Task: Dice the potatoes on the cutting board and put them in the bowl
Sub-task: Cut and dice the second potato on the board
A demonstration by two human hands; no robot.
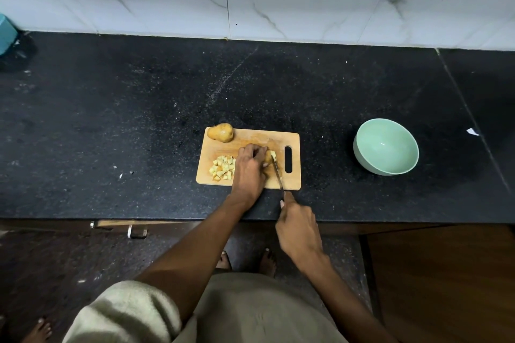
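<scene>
Roughly halfway, judging from the head view: one pile of diced cubes [222,168] lies on the near-left of the cutting board [248,159], and none has reached the green bowl [386,146], which stands well apart to the right on the black counter [111,120]. The left hand [250,168] curls over a part-cut potato [269,156], pinning it to the board; how much of it remains is probably little, but the fingers hide most of it. The right hand [298,227] grips the handle of the knife [277,175], its blade against that piece. One whole potato [220,132] waits untouched at the board's far-left corner. Count: one board, one bowl, one knife, two potatoes left.
</scene>
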